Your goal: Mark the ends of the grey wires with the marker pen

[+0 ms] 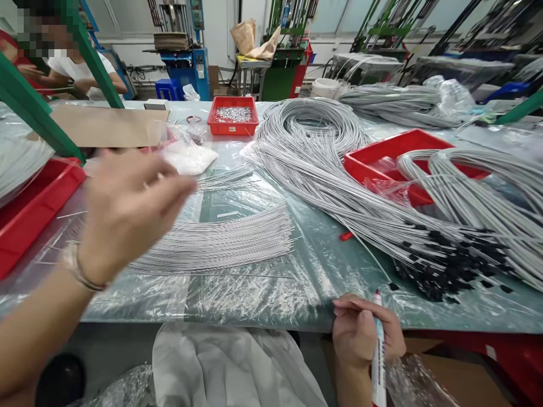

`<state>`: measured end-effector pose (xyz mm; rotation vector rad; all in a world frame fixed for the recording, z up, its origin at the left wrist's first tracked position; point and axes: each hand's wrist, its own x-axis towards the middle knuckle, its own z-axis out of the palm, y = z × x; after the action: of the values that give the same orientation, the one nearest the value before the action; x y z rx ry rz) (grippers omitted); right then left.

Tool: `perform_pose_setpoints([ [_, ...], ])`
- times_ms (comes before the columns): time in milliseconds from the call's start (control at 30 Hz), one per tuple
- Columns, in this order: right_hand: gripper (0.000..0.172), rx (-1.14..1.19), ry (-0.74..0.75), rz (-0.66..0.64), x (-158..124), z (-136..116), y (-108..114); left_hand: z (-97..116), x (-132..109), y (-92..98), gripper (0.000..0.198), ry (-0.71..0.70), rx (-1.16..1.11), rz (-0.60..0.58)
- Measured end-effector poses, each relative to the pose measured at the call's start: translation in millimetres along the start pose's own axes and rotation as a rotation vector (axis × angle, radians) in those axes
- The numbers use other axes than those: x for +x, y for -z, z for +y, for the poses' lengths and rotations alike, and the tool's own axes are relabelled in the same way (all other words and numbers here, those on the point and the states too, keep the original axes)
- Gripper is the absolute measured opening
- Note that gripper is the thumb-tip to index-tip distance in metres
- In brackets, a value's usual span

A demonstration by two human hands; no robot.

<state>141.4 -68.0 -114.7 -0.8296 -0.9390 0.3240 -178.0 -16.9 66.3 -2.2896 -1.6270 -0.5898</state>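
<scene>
My left hand [131, 209] is raised over the left end of a flat row of thin grey wires [229, 240]. Its fingers are curled together and somewhat blurred; small pale bits show at them, but I cannot make out what they hold. At the table's front edge, my right hand [365, 330] is closed around a white marker pen [379, 362] with a red tip pointing up. Right of the row, a thick bundle of grey cables [322, 175] runs toward me and ends in black pieces [449, 265].
A red bin of small metal parts [233, 116] stands at the back. Other red trays [399, 144] sit at right and far left [38, 209]. A white bag [189, 157] lies behind the wires. Green posts [42, 107] rise at left, where another person [82, 70] sits.
</scene>
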Motion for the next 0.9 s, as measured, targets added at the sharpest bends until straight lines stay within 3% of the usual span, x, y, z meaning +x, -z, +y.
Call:
perform_pose_setpoints([
  [33, 0.007, 0.004, 0.005, 0.006, -0.2, 0.5, 0.6, 4.8, -5.4, -12.3, 0.022, -0.068, 0.089, 0.049],
  [100, 0.007, -0.002, -0.004, 0.014, -0.9, 1.2, 1.8, 10.6, -23.7, -42.9, 0.024, -0.167, 0.046, -0.058],
  [200, 0.006, -0.022, -0.025, 0.008, -1.3, 0.6, 2.1, 11.7, -57.2, -84.7, 0.022, -0.160, -0.087, -0.156],
  [267, 0.007, -0.023, -0.026, 0.001, -0.6, -0.1, 0.9, 11.7, -72.2, -99.1, 0.022, -0.148, -0.141, -0.227],
  [467, 0.008, -0.008, -0.014, 0.005, 2.0, 0.6, -1.3, 24.6, -70.2, -96.2, 0.026, -0.102, -0.112, -0.388],
  [667, 0.009, -0.039, 0.027, -0.004, 0.6, 1.3, 0.1, 45.5, -54.6, -98.9, 0.030, -0.193, -0.022, -0.481],
  [900, 0.008, -0.047, -0.003, -0.004, 0.1, 0.5, 1.1, 52.4, -50.0, -102.9, 0.026, -0.321, 0.119, -0.481],
])
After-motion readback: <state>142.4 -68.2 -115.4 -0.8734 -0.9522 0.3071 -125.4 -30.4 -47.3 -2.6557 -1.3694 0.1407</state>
